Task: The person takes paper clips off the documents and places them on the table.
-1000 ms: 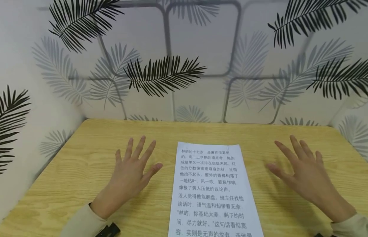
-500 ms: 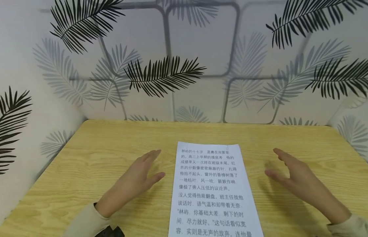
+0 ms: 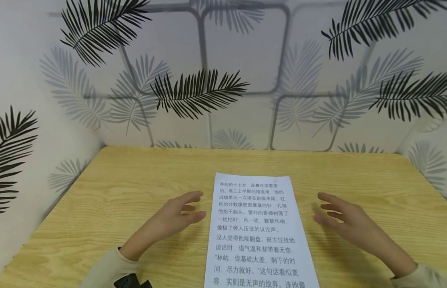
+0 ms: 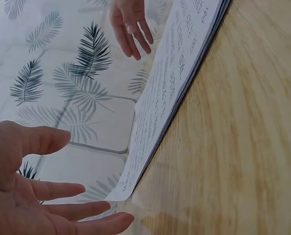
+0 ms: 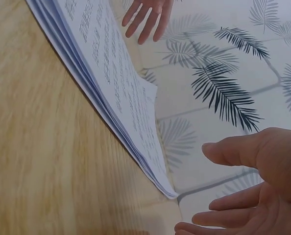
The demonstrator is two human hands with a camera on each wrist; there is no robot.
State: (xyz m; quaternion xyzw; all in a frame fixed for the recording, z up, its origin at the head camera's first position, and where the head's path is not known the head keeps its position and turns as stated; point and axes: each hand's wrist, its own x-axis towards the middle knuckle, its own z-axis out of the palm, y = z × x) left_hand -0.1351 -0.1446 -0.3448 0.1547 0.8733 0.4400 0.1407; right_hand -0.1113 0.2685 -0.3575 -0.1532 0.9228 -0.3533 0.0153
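The left hand point(image 3: 171, 218) and right hand point(image 3: 354, 226) hover, fingers point(image 4: 60, 189) loosely extended, holding nothing, flanking the paper stack point(image 3: 257, 236) at the head frame's lower centre; its text begins "林屿的十七岁".

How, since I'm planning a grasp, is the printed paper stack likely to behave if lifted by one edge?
The paper stack would probably sag, as a far corner curls in the right wrist view. It may also fan apart, since separate layers show along its side.
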